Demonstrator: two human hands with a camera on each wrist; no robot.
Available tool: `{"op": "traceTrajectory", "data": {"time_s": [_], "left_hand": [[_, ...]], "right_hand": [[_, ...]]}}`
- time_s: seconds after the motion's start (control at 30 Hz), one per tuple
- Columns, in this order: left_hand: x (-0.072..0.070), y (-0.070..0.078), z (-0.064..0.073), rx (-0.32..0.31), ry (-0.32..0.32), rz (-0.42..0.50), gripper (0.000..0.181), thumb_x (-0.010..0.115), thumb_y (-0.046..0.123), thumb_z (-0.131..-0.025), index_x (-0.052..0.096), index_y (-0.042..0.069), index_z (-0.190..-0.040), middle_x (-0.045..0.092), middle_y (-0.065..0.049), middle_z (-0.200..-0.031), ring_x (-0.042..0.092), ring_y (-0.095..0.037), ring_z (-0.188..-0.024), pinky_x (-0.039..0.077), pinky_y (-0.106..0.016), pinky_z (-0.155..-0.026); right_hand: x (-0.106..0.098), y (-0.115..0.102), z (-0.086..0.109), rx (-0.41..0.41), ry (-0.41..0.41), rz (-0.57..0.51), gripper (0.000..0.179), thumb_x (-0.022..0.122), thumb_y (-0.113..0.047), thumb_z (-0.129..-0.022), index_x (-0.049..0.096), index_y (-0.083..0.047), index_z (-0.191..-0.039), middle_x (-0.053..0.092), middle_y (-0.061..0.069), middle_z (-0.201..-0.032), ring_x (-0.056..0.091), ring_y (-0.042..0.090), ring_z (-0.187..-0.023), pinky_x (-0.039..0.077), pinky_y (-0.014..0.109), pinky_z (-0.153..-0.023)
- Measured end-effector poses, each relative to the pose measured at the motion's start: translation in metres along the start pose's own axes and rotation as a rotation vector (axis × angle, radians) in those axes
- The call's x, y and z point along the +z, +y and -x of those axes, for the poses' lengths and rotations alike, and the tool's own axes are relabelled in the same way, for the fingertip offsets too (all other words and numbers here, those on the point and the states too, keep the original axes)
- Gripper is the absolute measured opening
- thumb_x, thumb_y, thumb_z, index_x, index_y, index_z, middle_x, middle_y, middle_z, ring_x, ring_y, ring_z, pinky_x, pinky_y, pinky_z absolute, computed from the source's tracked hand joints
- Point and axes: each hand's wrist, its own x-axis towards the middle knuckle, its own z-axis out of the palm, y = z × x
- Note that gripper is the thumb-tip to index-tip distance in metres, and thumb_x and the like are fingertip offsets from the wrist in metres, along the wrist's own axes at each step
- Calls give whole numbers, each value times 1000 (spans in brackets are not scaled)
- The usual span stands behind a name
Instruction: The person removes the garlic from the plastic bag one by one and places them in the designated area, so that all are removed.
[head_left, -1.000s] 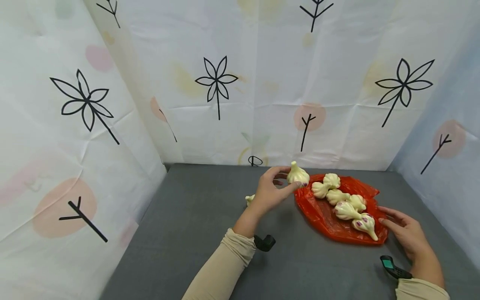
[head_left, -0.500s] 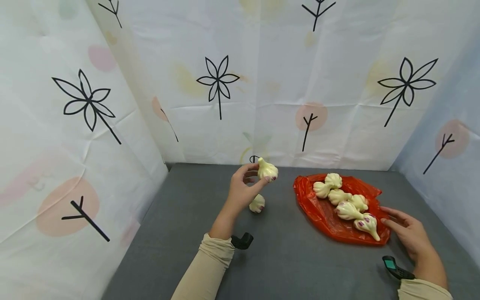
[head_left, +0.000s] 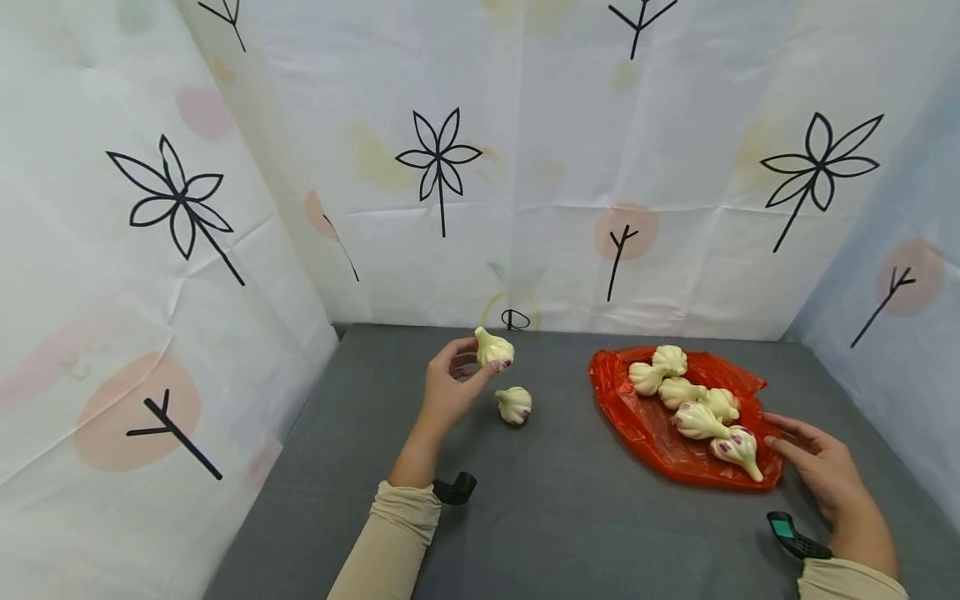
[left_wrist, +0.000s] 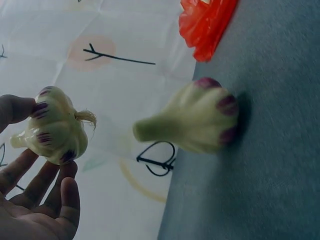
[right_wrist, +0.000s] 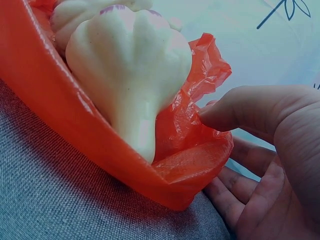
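My left hand [head_left: 447, 387] holds a garlic bulb [head_left: 494, 351] above the table, thumb on one side and fingers on the other. In the left wrist view, the held bulb shows purple streaks and a tuft of roots. Just right of that hand, a second garlic bulb [head_left: 514, 407] rests on the table. A red plastic bag [head_left: 651, 447] lies spread out at the right with several garlic bulbs [head_left: 699, 421] on it. At the bag's right edge, my right hand [head_left: 828, 475] pinches the plastic, its thumb inside the rim and its fingers behind, as the right wrist view shows.
A grey cloth covers the table [head_left: 577, 533]. White printed fabric [head_left: 555, 167] stands as walls at the back and both sides. Dark wrist-worn devices [head_left: 455, 489] sit at both wrists.
My left hand has carried a garlic bulb leftward from beside the red bag, past the bulb on the table, which now shows fully. The right hand has stayed at the bag's edge.
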Motion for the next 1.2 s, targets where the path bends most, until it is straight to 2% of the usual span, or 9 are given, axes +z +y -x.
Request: {"op": "traceTrajectory", "data": {"time_s": [0.17,0.4,0.6,0.8,1.0,1.2], "left_hand": [[-11,-11,3,-20,32,-3,43,84,20,-93,69,8,-131,70,-14,-130,68,-38,-120,54,-66,-98],[-19,-25,11,-101,40,-51,44,85,22,-93,69,7,-132,69,-14,-131,69,-36,-121,57,-57,-96],[-20,-35,17,-154,42,-76,45,85,22,-93,68,6,-131,69,-17,-130,70,-36,-120,58,-56,-99],[-18,-45,21,-180,30,-93,44,84,21,-93,68,5,-131,68,-19,-128,71,-38,-117,59,-54,-98],[-19,-48,21,-232,12,-114,42,84,21,-93,68,6,-128,68,-19,-127,73,-38,-114,63,-48,-90],[-20,-52,21,-273,0,-134,39,86,20,-91,70,5,-123,69,-20,-124,75,-36,-108,64,-43,-84]], "right_hand": [[-2,-2,0,4,-6,10,50,66,-44,-105,59,-29,-153,41,-47,-109,35,-19,-102,40,3,-74],[-3,-2,-2,21,-2,23,51,65,-46,-105,59,-29,-153,40,-46,-109,35,-18,-103,39,3,-73],[-2,-3,-1,16,5,15,50,66,-45,-105,60,-30,-152,41,-49,-107,35,-21,-100,39,4,-73],[-3,-3,0,46,-7,30,52,64,-49,-105,57,-34,-154,38,-46,-112,34,-20,-104,39,4,-74],[-3,-3,0,49,3,29,53,64,-50,-105,56,-35,-155,39,-44,-117,34,-19,-108,38,3,-75],[-2,-3,-1,50,4,34,54,64,-50,-105,56,-33,-155,38,-44,-115,34,-18,-107,38,4,-74]]}}
